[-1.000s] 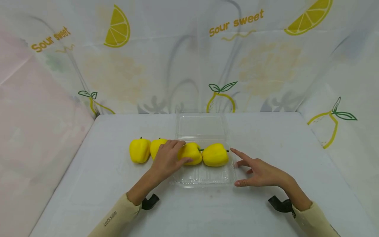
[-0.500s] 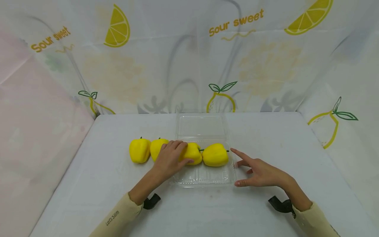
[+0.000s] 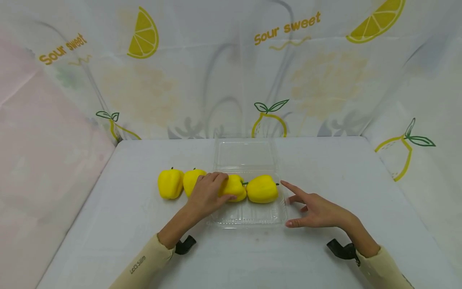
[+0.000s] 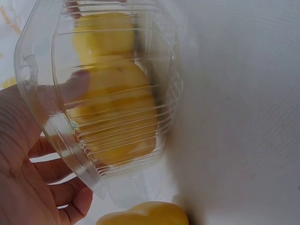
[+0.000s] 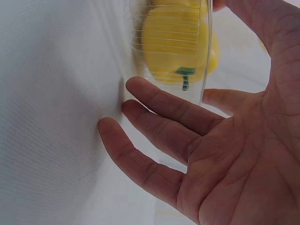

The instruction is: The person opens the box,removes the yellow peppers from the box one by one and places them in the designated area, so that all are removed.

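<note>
In the head view, a clear plastic clamshell box (image 3: 267, 216) lies opened, its lid (image 3: 246, 154) laid back towards the wall. Two yellow bell peppers sit side by side in its base. The left one (image 3: 236, 189) is held by my left hand (image 3: 206, 195), with fingers over its far side and thumb at its near side. The left wrist view shows that thumb (image 4: 77, 84) through the ribbed wall, against the pepper. My right hand (image 3: 317, 210) hovers beside the box's right edge, fingers spread and holding nothing. Its index fingertip is near the stem of the right pepper (image 3: 262, 188).
Two more yellow bell peppers, an outer one (image 3: 170, 184) and an inner one (image 3: 191, 180) partly hidden by my left hand, stand on the white table (image 3: 231, 261) left of the box. A lemon-printed cloth (image 3: 202, 80) hangs behind.
My left hand has shifted very slightly to the right on the pepper. The right hand, the box and the peppers stay in place.
</note>
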Tool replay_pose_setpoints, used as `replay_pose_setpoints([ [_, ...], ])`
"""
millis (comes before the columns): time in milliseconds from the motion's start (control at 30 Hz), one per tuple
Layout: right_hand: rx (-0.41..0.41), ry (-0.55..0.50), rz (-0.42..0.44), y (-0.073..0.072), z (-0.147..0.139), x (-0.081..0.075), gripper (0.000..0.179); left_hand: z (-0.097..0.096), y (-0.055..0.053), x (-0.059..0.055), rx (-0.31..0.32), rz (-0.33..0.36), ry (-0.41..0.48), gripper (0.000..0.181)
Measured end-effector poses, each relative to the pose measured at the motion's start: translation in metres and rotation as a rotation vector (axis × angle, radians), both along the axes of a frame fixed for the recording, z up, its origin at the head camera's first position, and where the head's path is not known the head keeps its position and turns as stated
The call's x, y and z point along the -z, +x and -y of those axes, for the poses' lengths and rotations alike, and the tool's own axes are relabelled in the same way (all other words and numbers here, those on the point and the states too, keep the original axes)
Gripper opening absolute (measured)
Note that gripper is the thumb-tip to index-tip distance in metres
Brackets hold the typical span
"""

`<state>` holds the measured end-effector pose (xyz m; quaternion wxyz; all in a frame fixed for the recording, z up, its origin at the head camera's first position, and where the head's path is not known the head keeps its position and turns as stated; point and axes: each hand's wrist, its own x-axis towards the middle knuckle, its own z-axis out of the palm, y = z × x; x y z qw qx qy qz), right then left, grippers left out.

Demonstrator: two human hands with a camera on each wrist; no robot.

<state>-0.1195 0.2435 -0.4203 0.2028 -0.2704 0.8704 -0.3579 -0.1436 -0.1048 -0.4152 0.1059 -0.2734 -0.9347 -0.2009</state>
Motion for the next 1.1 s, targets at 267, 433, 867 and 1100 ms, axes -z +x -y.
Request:
replay_pose_setpoints([
  [267,-0.013,0.0,-0.014,-0.001,-0.0004,0.0005,0.107,0.0001,-0.0022,0.004,-0.014,0.001,0.025,0.059],
  [433,-0.01,0.006,0.0,-0.0015,0.0,0.0006,0.107,0.0006,-0.0012,0.0035,-0.012,0.001,0.059,0.059],
  [867,0.003,0.004,0.015,-0.0009,0.0009,0.0014,0.107,0.0011,0.0005,0.0059,-0.008,-0.026,0.156,0.059],
  [1100,0.002,-0.003,0.018,-0.0001,0.0007,0.0006,0.106,0.0017,0.0028,0.0052,-0.043,0.012,0.224,0.058],
])
